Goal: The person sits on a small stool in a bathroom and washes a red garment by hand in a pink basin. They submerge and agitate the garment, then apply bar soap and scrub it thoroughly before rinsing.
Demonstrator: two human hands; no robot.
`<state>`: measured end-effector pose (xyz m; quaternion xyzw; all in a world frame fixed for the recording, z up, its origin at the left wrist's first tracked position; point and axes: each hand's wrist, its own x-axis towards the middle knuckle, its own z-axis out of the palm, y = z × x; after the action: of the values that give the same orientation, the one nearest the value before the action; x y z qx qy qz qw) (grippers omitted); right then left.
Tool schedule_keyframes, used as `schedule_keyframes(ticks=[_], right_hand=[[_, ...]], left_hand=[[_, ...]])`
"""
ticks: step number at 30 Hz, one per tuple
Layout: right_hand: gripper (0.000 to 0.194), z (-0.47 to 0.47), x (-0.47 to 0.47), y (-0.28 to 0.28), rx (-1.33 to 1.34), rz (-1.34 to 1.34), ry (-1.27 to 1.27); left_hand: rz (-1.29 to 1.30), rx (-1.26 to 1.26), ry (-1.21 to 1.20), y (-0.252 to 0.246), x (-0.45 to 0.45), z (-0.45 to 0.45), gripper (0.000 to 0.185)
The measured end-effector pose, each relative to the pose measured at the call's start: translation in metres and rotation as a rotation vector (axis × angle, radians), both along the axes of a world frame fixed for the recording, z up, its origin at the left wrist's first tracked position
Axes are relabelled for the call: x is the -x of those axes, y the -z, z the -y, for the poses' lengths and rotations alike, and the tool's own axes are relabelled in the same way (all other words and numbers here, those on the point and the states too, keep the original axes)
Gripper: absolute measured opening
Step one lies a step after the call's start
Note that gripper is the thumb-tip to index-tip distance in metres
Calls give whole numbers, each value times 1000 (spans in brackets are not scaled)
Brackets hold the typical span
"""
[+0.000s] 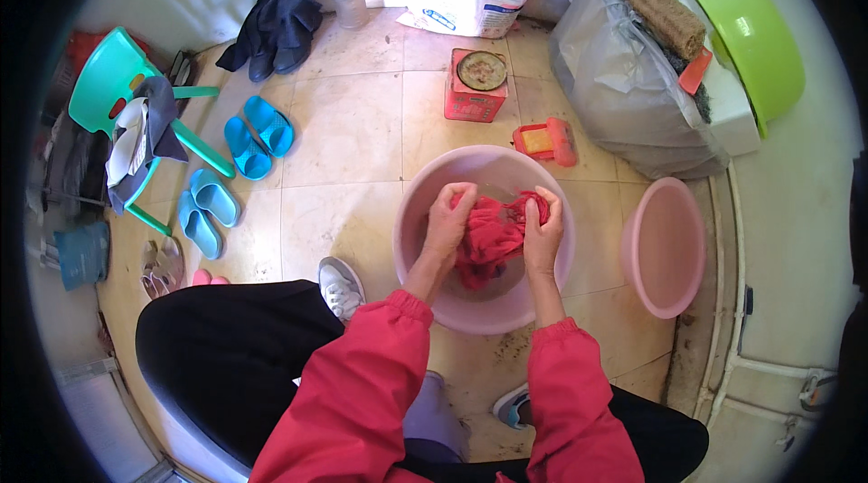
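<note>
A pink plastic basin [415,211] stands on the tiled floor before me, with some water in its bottom. Over it, a wet red cloth [491,232] is stretched between my two hands. My left hand [449,218] grips the cloth's left side, fingers curled in. On the other side, my right hand [544,228] holds a bunched part, its thumb on top. The cloth's lower end hangs down into the basin. Just beyond the rim lies a red soap dish [561,142] with a yellowish soap bar [537,140].
A red box [469,105] with a round lid stands past the basin. A second pink basin [668,249] leans at the right, near white pipes and a plastic-wrapped stack [610,76]. Blue slippers [261,137] and a green chair [102,86] are at the left.
</note>
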<state>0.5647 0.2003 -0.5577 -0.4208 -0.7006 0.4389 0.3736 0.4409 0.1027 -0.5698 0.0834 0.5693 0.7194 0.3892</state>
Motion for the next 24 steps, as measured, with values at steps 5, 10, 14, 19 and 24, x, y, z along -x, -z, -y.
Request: schedule_keyframes(ticks=[5,10,14,19,24], right_hand=[[47,3,-7,56,-224,848,-206],[49,34,1,129,-281,971,-276],[47,38,3,147,-344,1010,-267],[43,8,-6,113,-242,754,-191],[46,53,-4,117,-229,735,278]], left_hand=[[-918,725,104,57,-5,25,43],[-1195,928,422,100,-35,29,49],[-1181,947,530,110,-34,25,47],[-861,722,187,117,-23,20,45],[-519,686,-107,117,-41,32,54]])
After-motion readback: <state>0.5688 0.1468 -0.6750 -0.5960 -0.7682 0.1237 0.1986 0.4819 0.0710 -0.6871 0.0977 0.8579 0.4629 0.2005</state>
